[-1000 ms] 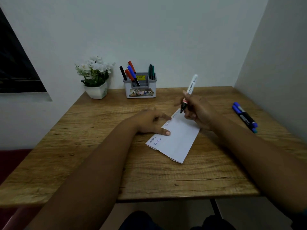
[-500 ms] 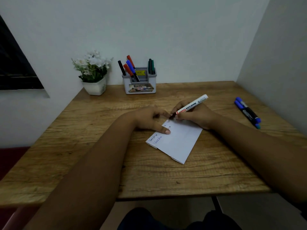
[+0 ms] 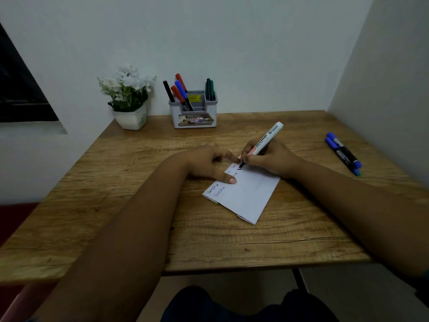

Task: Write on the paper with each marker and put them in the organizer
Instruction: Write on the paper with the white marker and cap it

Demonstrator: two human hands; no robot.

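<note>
Now my right hand (image 3: 270, 160) pinches the white whiteboard marker (image 3: 264, 142); I'd keep my flat left hand (image 3: 209, 163) pressing the folded white paper (image 3: 248, 196) steady.

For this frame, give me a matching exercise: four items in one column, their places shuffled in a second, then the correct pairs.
Items:
1. white marker
2. two blue-capped markers
3. flower pot
4. left hand

Places:
A. lying loose near the table's right edge
B. left of the organizer, by the wall
C. pressing on the paper
D. gripped in the right hand

Pairs: 1-D, 2-A, 3-B, 4-C
</note>
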